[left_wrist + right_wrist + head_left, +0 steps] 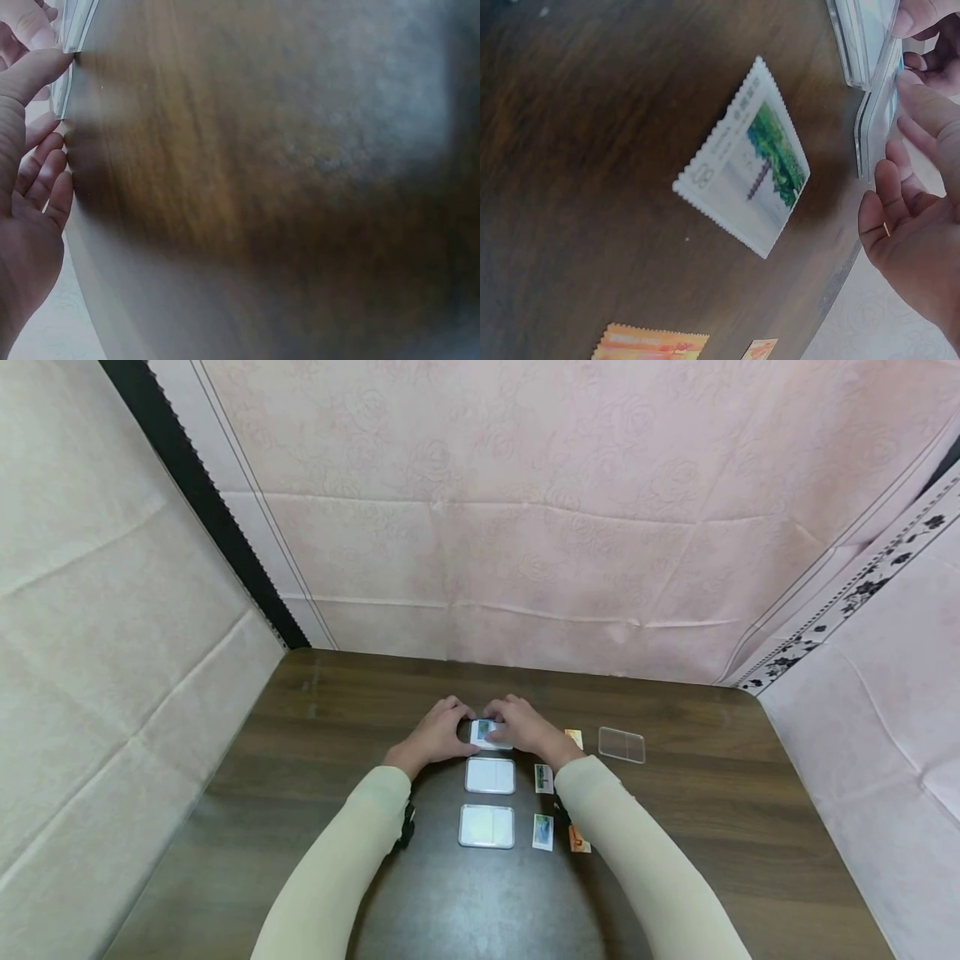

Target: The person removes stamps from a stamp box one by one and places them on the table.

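In the head view, a small clear case with a white inside (476, 734) lies farthest of a column of three. A bluish-green postage stamp (483, 727) lies in it. My left hand (437, 732) grips the left end of this case, thumb at the near edge and fingers at the far edge. My right hand (528, 728) is at the right end, its thumb on the stamp and its fingers curled at the far edge. In the left wrist view, the left thumb (45, 71) meets the case's edge. The palm hides part of the right end.
Two more white-backed cases, a middle one (490, 775) and a near one (487, 826), lie toward me. Beside them are a green-pictured stamp (776, 161), a blue-green stamp (543, 832) and orange stamps (579, 841). A clear lid (621, 745) lies right on the wooden table (705, 827).
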### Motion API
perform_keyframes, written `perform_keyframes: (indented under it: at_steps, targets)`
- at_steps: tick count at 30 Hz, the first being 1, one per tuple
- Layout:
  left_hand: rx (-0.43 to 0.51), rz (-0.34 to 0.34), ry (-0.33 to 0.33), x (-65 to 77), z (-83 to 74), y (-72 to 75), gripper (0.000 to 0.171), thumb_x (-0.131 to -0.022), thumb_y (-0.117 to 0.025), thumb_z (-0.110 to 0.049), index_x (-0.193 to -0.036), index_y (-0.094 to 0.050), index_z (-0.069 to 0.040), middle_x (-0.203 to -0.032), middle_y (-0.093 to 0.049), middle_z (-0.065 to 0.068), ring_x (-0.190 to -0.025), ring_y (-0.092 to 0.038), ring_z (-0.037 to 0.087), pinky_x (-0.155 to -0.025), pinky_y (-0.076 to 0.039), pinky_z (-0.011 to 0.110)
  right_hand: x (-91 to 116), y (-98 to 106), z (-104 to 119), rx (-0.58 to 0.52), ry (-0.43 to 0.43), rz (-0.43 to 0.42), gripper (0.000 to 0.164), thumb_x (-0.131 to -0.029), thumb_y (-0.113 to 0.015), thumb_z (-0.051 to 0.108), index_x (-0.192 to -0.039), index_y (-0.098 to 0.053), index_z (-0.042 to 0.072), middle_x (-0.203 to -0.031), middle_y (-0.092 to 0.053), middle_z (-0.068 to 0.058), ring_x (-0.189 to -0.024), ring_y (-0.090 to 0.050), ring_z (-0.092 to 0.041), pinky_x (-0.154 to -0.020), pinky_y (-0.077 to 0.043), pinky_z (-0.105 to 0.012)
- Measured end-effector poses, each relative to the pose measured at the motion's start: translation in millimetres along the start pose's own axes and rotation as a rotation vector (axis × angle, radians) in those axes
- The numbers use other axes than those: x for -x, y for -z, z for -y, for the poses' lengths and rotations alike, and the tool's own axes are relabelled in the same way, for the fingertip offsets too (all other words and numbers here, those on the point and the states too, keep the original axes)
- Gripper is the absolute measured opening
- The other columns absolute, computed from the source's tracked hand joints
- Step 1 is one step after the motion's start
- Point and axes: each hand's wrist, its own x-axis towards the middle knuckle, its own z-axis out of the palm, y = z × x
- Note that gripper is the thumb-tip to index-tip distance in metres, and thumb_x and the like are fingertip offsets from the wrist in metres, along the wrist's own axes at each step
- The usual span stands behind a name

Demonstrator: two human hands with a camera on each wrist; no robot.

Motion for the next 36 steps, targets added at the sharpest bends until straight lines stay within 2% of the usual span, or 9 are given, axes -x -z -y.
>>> perform_keyframes:
  at_steps: [6,12,19,30,36]
  targets:
    - [0.001,-0.003,-0.005,-0.2,1.3,0.1,0.062,-0.084,-0.085,-0.043,-0.131,-0.064,-0.01,-0.128,-0.054,0.005,-0.12,-0.048,0.024,-0.107,-0.046,0.043,-1.6,1.3,-0.3,0.025,0.061,0.004,0.037,-0.098,-0.072,0.023,-0.134,-0.067,0.019,-0.126,-0.057,-0.007,-0.113,-0.052,-0.024,-0.099,-0.049,-0.043]
    - [0.008,-0.002,0.001,-0.3,3.3,-0.1,0.063,-0.083,-0.085,-0.043,-0.132,-0.063,-0.009,-0.129,-0.054,0.005,-0.122,-0.048,0.025,-0.108,-0.046,0.043,-7.3,0.2,0.0,0.062,0.092,0.051,0.037,-0.099,-0.071,0.021,-0.135,-0.066,0.02,-0.131,-0.055,-0.007,-0.118,-0.051,-0.024,-0.1,-0.051,-0.041]
    - [0.022,-0.009,0.003,-1.4,4.7,-1.0,0.063,-0.082,-0.086,-0.043,-0.131,-0.064,-0.01,-0.129,-0.054,0.005,-0.121,-0.048,0.024,-0.108,-0.046,0.043,-10.1,1.8,-1.1,0.08,0.09,0.072,0.037,-0.1,-0.07,0.021,-0.136,-0.064,0.021,-0.131,-0.053,-0.005,-0.116,-0.05,-0.022,-0.098,-0.051,-0.038]
    - [0.047,0.0,0.012,-0.9,1.7,1.3,0.062,-0.082,-0.087,-0.041,-0.13,-0.065,-0.01,-0.128,-0.054,0.003,-0.124,-0.048,0.025,-0.109,-0.046,0.043,-10.7,4.3,-0.2,0.05,0.101,0.082,0.036,-0.099,-0.071,0.018,-0.134,-0.063,0.015,-0.131,-0.054,-0.008,-0.117,-0.052,-0.024,-0.102,-0.049,-0.043]
    - [0.044,0.002,0.022,-0.7,1.7,0.0,0.063,-0.082,-0.087,-0.042,-0.131,-0.064,-0.009,-0.129,-0.054,0.003,-0.124,-0.048,0.024,-0.109,-0.046,0.043,-12.8,4.2,-2.2,0.043,0.094,0.101,0.037,-0.099,-0.071,0.019,-0.135,-0.063,0.018,-0.132,-0.053,-0.008,-0.116,-0.051,-0.024,-0.102,-0.049,-0.044]
